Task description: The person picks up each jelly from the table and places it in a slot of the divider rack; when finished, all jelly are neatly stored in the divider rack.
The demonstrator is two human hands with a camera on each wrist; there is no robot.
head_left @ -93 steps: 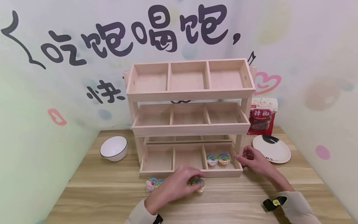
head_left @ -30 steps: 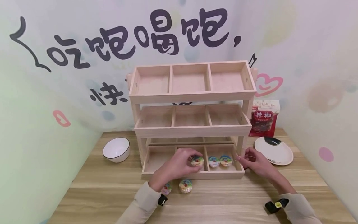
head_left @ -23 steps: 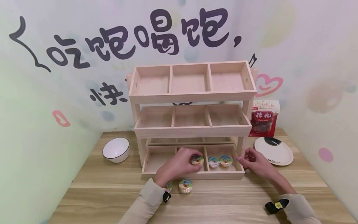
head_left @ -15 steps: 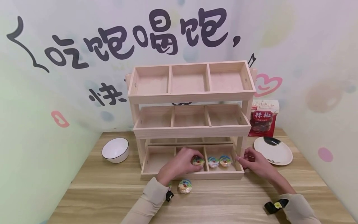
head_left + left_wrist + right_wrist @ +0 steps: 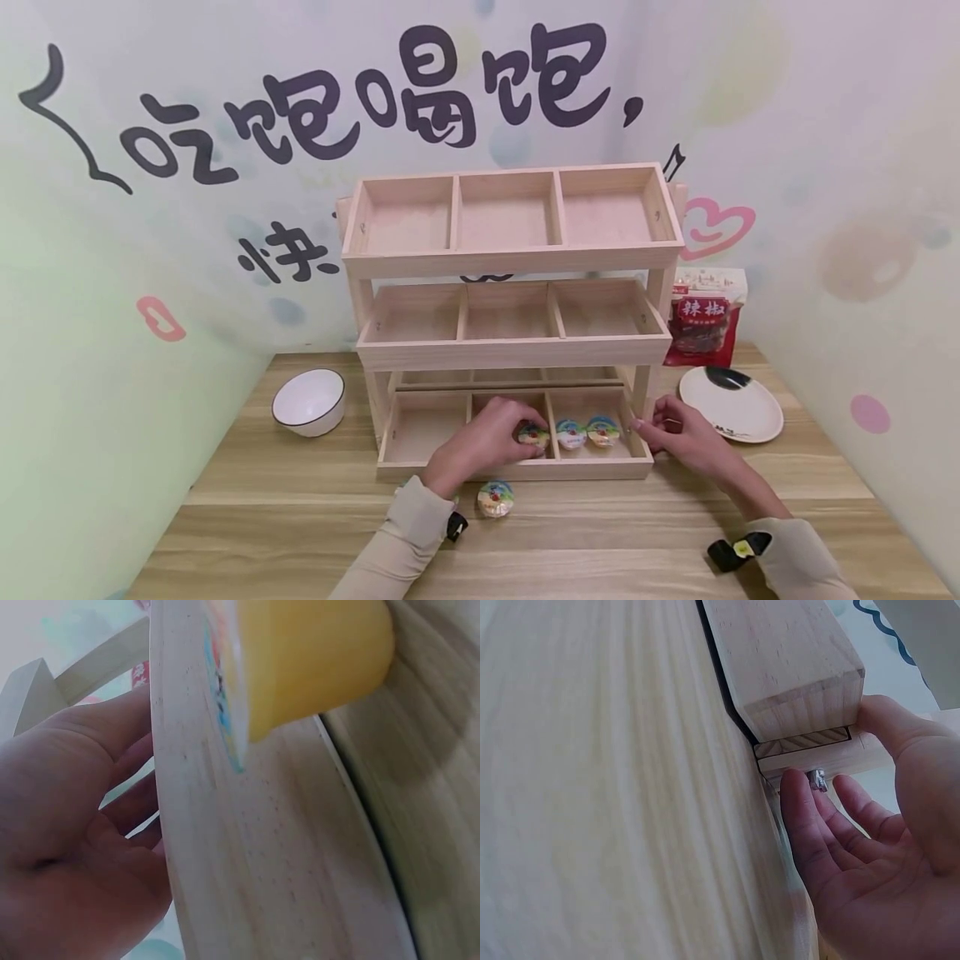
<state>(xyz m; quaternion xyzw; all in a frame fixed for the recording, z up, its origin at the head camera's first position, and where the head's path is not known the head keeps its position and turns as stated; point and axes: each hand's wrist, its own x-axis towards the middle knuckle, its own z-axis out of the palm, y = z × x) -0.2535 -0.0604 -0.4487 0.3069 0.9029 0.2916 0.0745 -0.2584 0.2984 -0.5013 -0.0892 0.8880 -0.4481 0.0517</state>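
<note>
My left hand (image 5: pixel 491 442) reaches into the middle compartment of the bottom tier of a wooden three-tier rack (image 5: pixel 513 354), pinching a small jelly cup (image 5: pixel 533 434) with a printed lid. The hand partly hides that cup. In the right compartment sit two more jelly cups, one pale (image 5: pixel 571 433) and one yellowish (image 5: pixel 602 431). Another jelly cup (image 5: pixel 496 498) lies on the table before the rack; its yellow side (image 5: pixel 322 660) fills the top of the left wrist view. My right hand (image 5: pixel 690 433) holds the bottom tier's right end, near a metal bolt (image 5: pixel 817 780).
A white bowl (image 5: pixel 308 403) stands left of the rack. To the right are a white plate (image 5: pixel 738 408) with a black patch and a red-and-white food bag (image 5: pixel 703 321). Walls close in behind and at both sides. My left sleeve (image 5: pixel 408 533) covers part of the table.
My left hand has carried a jelly cup from the table into the middle compartment, then shifted slightly right and down with it. The right hand keeps its place at the rack's end.
</note>
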